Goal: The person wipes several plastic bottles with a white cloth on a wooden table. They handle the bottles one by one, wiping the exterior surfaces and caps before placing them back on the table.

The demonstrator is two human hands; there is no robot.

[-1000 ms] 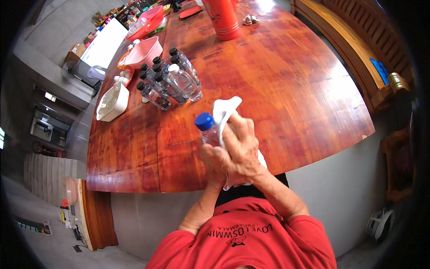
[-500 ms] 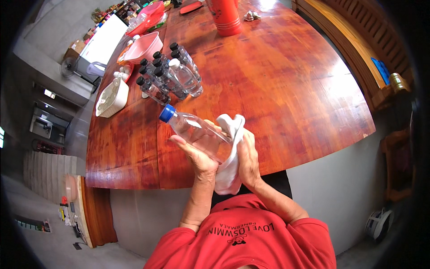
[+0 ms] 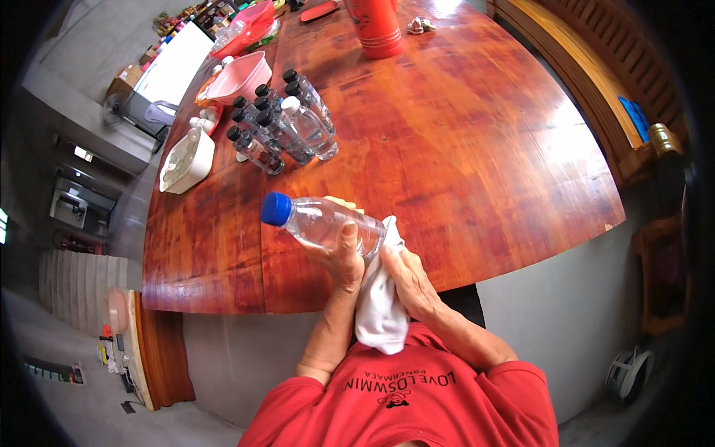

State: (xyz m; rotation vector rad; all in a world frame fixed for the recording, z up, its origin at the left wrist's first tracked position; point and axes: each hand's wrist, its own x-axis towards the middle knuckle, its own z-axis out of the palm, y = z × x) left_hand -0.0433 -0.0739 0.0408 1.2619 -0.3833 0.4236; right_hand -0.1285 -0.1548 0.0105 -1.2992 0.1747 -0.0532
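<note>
My left hand (image 3: pixel 341 257) is wrapped round a clear plastic bottle (image 3: pixel 316 220) with a blue cap, its thumb across the near side. The bottle lies tilted in the air above the table's near edge, cap toward the left. With my right hand (image 3: pixel 408 277) I grip a white cloth (image 3: pixel 381 316), pressed against the bottle's base end. The cloth's loose part hangs down in front of my red shirt. Beyond the hands, to the left, a group of clear bottles (image 3: pixel 274 128) stands upright; most have black caps, and one bottle (image 3: pixel 311 130) has a white cap.
The glossy wooden table (image 3: pixel 477 149) reaches far ahead. Along its left side stand a white basket (image 3: pixel 188 170) and a pink basket (image 3: pixel 246 80). A red container (image 3: pixel 376 33) and a crumpled cloth (image 3: pixel 420 26) are at the far end. A wooden bench (image 3: pixel 596 74) is on the right.
The bottle has turned flatter, its cap lower. My left thumb has come over its near side. My right hand and the cloth have slid down toward me at the base.
</note>
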